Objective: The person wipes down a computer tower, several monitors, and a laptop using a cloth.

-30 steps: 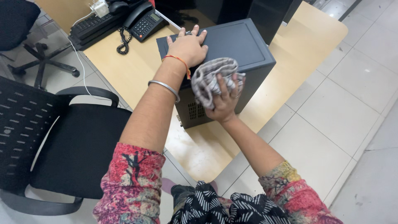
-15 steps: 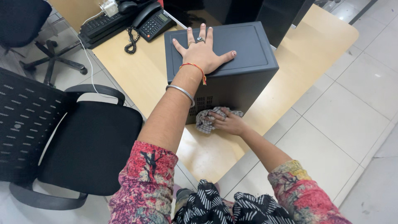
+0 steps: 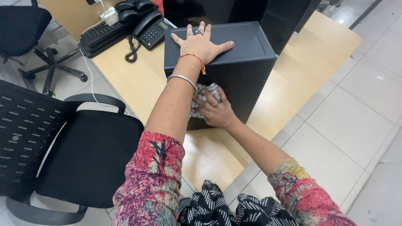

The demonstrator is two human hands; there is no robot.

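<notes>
At nine o'clock, one black office chair (image 3: 83,150) with a mesh back and padded seat is standing beside the desk (image 3: 130,79), and a second chair (image 3: 25,29) is showing at ten o'clock on the tiled floor (image 3: 356,113). Toward eleven o'clock, one black keyboard (image 3: 100,35) and one black desk phone (image 3: 153,31) with a coiled cord are lying on the pale wooden desk, with a white cable trailing off its edge.

At twelve o'clock, one dark grey, box-shaped computer case (image 3: 238,71) with a smooth matte top is sitting on the desk. The left hand (image 3: 201,44) is lying flat on its top, fingers spread wide and holding nothing, a red thread and a metal bangle circling the wrist.

Just below, at the centre, the right hand (image 3: 215,113) is pressing one crumpled grey-and-white striped cloth (image 3: 205,94) against the near face of the case, fingers curled over the fabric. Half a second ago this hand and cloth were lower, down at the foot of the case on the desk; now they are sitting higher on that face. The left hand is keeping its place on top.

At five o'clock, smooth white floor tiles are filling the right side.
</notes>
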